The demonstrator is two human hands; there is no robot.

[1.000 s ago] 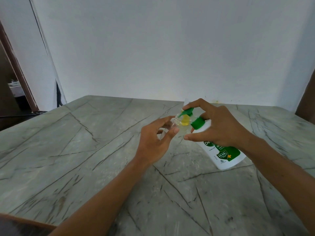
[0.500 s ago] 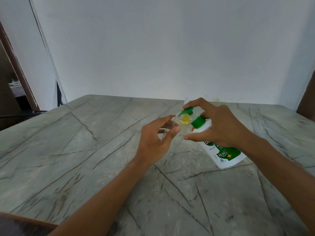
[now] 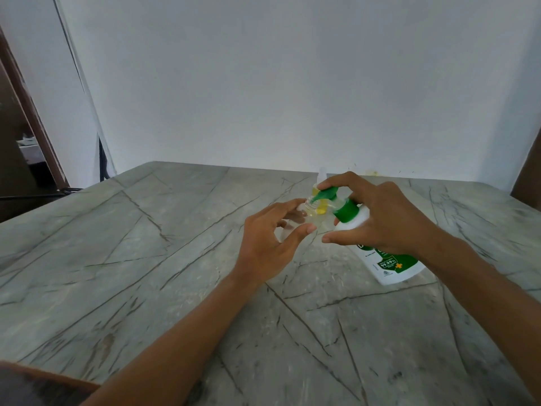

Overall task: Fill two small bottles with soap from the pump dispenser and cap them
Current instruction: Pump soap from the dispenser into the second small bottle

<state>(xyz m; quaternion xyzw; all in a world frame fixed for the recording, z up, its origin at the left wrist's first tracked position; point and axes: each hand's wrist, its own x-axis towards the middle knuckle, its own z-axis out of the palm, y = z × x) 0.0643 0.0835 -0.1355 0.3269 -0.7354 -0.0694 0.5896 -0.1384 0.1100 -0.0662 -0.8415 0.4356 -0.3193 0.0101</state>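
1. Head view, hard to make out: the small clear bottle [image 3: 311, 213] is transparent. Its outline nearly vanishes against the table [image 3: 146, 259], and the fingers cover its lower body.
2. Head view, partly hidden: a second small bottle [image 3: 321, 177] stands behind the pump. Only its pale top and a strip of yellow contents show.
3. Pump dispenser [image 3: 390, 266]: white body with a green label (lettering largely covered by the right hand, only "99.99%" legible). Whether its base touches the table cannot be told.
4. Dispenser axis: tilted, running from its base at near right up to the green pump head [image 3: 326, 194] at far left. The spout points down-left, its tip at the clear bottle's open mouth.
5. Right hand [image 3: 380, 221]: wrapped round the dispenser's neck, with the forefinger lying on the pump head.
6. Left hand [image 3: 272, 235]: thumb and curled fingers grip the clear bottle, above the table's centre right.
7. Surroundings: a white wall [image 3: 292, 83] behind and a brown door frame [image 3: 29, 127] at left.
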